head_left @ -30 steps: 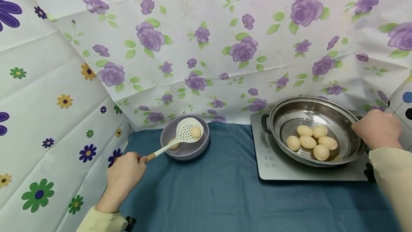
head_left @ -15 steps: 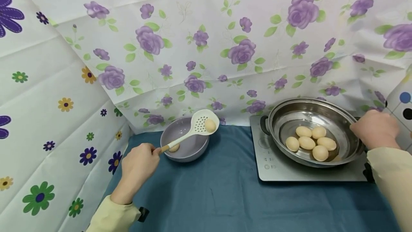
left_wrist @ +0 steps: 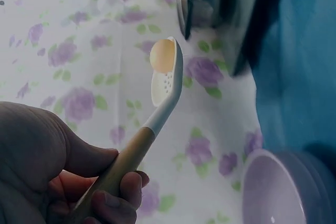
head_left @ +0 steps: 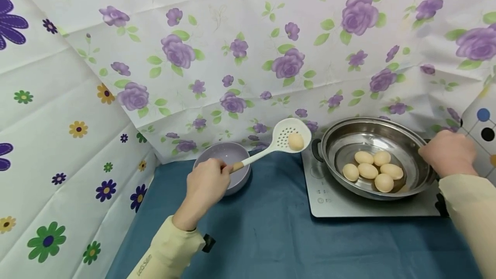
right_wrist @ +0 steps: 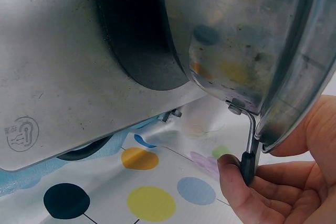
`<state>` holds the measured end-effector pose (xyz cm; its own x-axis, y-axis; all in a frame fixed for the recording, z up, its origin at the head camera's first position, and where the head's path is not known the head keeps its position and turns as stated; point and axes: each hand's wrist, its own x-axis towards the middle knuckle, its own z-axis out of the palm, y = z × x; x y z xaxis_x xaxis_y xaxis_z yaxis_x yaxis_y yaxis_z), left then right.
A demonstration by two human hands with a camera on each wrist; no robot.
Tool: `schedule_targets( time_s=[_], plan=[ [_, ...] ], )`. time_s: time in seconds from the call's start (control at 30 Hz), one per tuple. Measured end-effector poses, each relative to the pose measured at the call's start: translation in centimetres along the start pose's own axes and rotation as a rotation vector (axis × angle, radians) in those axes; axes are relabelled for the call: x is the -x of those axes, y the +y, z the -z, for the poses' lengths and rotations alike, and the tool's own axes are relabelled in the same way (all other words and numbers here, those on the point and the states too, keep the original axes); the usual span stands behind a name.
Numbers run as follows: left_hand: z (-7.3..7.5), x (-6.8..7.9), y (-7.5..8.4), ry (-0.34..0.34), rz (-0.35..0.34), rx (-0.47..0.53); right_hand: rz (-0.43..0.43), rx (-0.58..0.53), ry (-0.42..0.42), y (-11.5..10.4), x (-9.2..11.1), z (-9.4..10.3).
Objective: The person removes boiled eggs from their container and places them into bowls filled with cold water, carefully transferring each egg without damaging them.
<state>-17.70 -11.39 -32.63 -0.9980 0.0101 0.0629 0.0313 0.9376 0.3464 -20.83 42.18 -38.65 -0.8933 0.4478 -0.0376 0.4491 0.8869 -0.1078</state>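
My left hand point(head_left: 207, 182) grips the wooden handle of a white slotted spoon point(head_left: 267, 152). One pale brown egg point(head_left: 296, 141) lies in the spoon's perforated bowl, held up between the grey-purple bowl point(head_left: 241, 181) and the pan. In the left wrist view, thumb and fingers wrap the wooden handle point(left_wrist: 128, 156). My right hand point(head_left: 449, 154) holds the right-side handle of a wide steel pan point(head_left: 345, 134); the right wrist view shows fingers around its black-covered handle point(right_wrist: 248, 166). Several eggs point(head_left: 368, 171) lie together on the pan's bottom. My left hand covers part of the bowl.
The pan is over a silver induction cooktop point(head_left: 321, 208) at the right. A blue cloth point(head_left: 267, 227) covers the table. Flower-printed sheeting point(head_left: 248, 76) rises behind and along the left side. The pan's left black handle point(head_left: 317, 150) points toward the spoon.
My left hand has carried the slotted spoon and its egg rightward from over the bowl to near the pan's left edge. The right hand stays at the pan's handle.
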Motion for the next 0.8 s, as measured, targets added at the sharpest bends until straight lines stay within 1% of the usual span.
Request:
schedule_targets(
  time_s=[0.2, 0.37, 0.43, 0.57, 0.67, 0.8],
  plan=[
    [-0.7, -0.4, 3.0, -0.006, -0.080, 0.029, -0.006, -0.008, -0.010, 0.1, -0.2, 0.0],
    [-1.7, -1.0, 5.1, -0.033, -0.142, 0.039, -0.011, -0.013, -0.004, 0.2, -0.2, 0.0],
    [-2.2, -1.4, 5.8, -0.044, -0.151, 0.045, -0.012, -0.015, -0.001, 0.1, -0.2, 0.1],
    [-3.1, -1.9, 7.0, -0.036, -0.156, 0.038, -0.014, -0.017, -0.010, -0.1, -0.2, 0.3],
    [-3.8, -2.1, 7.8, -0.021, -0.160, 0.008, -0.018, -0.015, -0.026, -0.2, -0.1, 0.3],
    [-4.7, -2.2, 8.8, 0.004, -0.191, -0.036, -0.019, -0.007, -0.030, -0.1, 0.1, 0.2]
  ],
)
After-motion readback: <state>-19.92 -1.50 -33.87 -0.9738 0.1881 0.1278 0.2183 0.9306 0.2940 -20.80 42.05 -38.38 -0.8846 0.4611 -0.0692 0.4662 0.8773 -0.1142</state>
